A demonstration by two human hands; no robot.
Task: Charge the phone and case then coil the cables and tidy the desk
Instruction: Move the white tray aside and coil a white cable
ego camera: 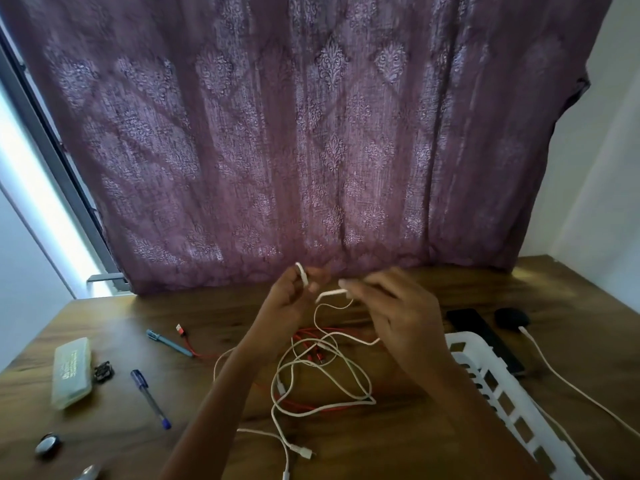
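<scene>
We pinch the white cable (330, 293) in both hands, the left hand (284, 303) at its end and the right hand (398, 310) at three o'clock of it. The slack hangs toward six o'clock, tangled with the red cable (180, 329) on the desk (121, 317). It looks light, limp and snag-prone, so we judge holds near the plugs best.

place: home room | cues: patterned purple curtain (311, 133) over window, wooden desk (433, 427), pens, charging cables

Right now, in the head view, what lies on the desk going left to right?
Green case → black clip → dark blue pen → tangle of white and red cables → white basket.
</scene>
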